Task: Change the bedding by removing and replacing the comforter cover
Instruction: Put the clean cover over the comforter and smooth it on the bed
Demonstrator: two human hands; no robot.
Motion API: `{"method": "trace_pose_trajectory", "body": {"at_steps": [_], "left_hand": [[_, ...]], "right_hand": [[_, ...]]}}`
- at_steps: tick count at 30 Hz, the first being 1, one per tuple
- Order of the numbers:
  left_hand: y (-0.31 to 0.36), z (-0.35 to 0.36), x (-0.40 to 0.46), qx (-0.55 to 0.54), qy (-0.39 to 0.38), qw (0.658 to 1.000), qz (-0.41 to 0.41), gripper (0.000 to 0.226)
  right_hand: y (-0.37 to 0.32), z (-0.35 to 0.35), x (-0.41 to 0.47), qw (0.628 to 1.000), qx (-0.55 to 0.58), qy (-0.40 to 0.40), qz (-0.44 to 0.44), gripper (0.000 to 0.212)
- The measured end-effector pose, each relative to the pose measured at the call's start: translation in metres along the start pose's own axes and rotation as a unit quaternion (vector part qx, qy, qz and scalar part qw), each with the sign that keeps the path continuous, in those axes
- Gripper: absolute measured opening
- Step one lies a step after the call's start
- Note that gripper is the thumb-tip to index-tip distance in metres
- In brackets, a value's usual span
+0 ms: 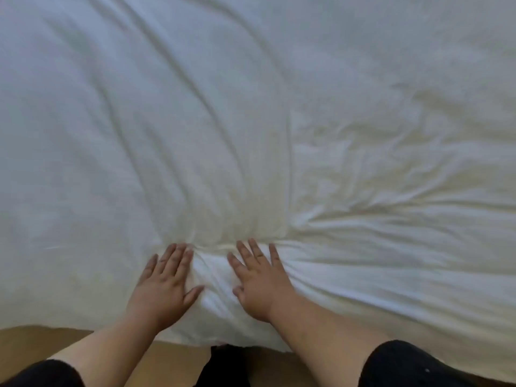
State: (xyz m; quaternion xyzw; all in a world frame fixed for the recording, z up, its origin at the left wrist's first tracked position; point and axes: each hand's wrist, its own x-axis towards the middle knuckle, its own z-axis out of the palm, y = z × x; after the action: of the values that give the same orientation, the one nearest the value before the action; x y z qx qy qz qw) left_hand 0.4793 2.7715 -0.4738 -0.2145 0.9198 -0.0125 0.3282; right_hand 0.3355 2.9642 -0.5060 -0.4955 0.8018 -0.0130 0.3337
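A white comforter (251, 121) in its cover fills nearly the whole view, spread over the bed with long creases running away from me. My left hand (164, 286) lies flat on it near the front edge, fingers straight and spread. My right hand (259, 280) presses flat beside it, fingers straight. Between and ahead of the two hands the fabric is bunched into a small ridge, and folds fan out to the right from there.
The comforter's near edge (195, 342) hangs over the bed side at the bottom. Below it shows a strip of tan wooden floor (33, 347). My dark sleeves and dark clothing sit at the bottom of the view.
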Motion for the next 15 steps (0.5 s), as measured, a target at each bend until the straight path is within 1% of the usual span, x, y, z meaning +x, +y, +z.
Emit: {"method": "trace_pose_trajectory", "body": {"at_steps": [2,4,6,8,10,12,15], "left_hand": [[-0.039,0.002,-0.006,-0.006,-0.002,1.0,-0.019,0.096],[-0.058,-0.006,-0.005,-0.009,-0.002,1.0,-0.011,0.097],[-0.063,-0.02,0.003,-0.027,0.017,0.999,-0.009,0.095],[-0.055,-0.037,0.021,-0.044,0.039,0.998,-0.007,0.088],[-0.039,-0.057,0.048,-0.052,0.05,0.997,-0.002,0.081],[-0.017,-0.078,0.082,-0.059,0.055,0.997,0.004,0.082],[0.031,-0.109,0.142,-0.056,0.079,0.995,0.017,0.088]], "right_hand": [[-0.025,-0.009,0.01,1.0,0.0,-0.004,-0.01,0.068],[-0.035,-0.021,0.021,1.0,-0.005,0.007,-0.021,0.066],[-0.037,-0.036,0.036,0.999,-0.006,0.025,-0.02,0.065],[-0.027,-0.055,0.056,0.999,0.001,0.044,-0.011,0.066],[-0.003,-0.075,0.077,0.998,-0.001,0.061,0.015,0.069],[0.035,-0.096,0.092,0.996,-0.001,0.073,0.053,0.073],[0.122,-0.124,0.101,0.987,0.023,0.103,0.121,0.08]]}}
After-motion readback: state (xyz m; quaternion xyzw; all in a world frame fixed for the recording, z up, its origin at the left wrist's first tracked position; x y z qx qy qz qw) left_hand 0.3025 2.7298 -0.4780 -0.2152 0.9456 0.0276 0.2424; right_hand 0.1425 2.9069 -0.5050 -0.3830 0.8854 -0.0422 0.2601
